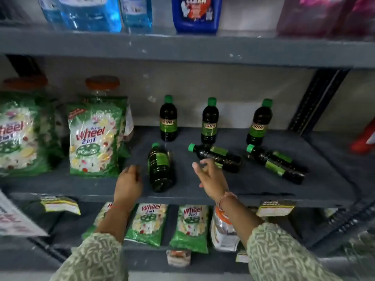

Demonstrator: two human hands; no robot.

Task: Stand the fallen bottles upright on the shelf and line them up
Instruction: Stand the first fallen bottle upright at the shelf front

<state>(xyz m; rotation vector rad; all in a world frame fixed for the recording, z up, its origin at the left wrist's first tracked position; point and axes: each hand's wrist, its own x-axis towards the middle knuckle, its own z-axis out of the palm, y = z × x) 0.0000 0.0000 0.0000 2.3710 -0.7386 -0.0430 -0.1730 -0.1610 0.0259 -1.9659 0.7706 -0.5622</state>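
On the grey metal middle shelf, three dark plastic bottles with green caps are seen upright at the far side: left, middle and right. Three more lie fallen nearer: left, middle and right. The left hand is held loosely curled and empty, just left of the left fallen bottle. The right hand is spread open, grasping nothing, close before the middle fallen bottle. Green detergent packets are stacked at left.

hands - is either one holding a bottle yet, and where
Neither. The left hand hovers open beside one fallen bottle; the right hand reaches toward another, fingers not closed on it.
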